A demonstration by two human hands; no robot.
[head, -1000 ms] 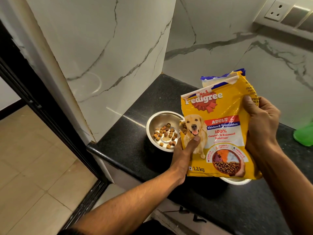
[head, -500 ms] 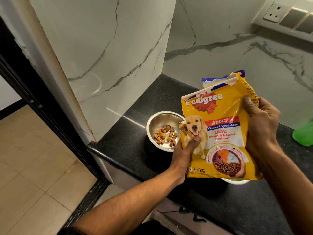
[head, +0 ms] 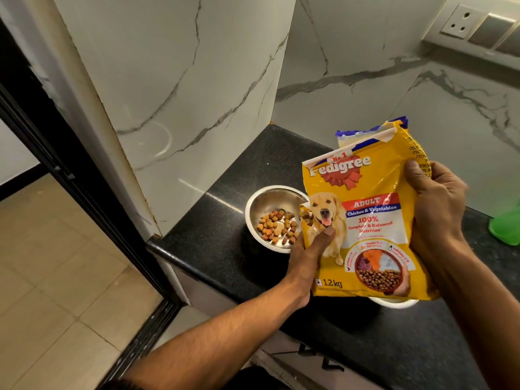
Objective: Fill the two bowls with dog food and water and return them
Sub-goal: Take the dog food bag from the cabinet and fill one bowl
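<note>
A yellow dog food bag [head: 368, 220] is held tilted over the black counter, its torn lower-left corner at the rim of a steel bowl [head: 261, 198]. Brown kibble [head: 277, 225] lies in that bowl, and a few pieces sit at the bag's opening. My left hand [head: 306, 254] grips the bag's left edge, thumb on the dog picture. My right hand [head: 433, 204] holds the bag's right side. A second bowl [head: 394, 302] shows only as a pale rim under the bag; its inside is hidden.
The black stone counter [head: 225, 249] ends in a corner of white marble walls [head: 197, 94]. A green object [head: 506, 229] sits at the right edge. A wall socket [head: 461, 22] is at top right. Tiled floor [head: 56, 277] and a dark door frame lie left.
More kibble lies in the steel bowl than one second ago. The bag and both hands have stayed almost in place.
</note>
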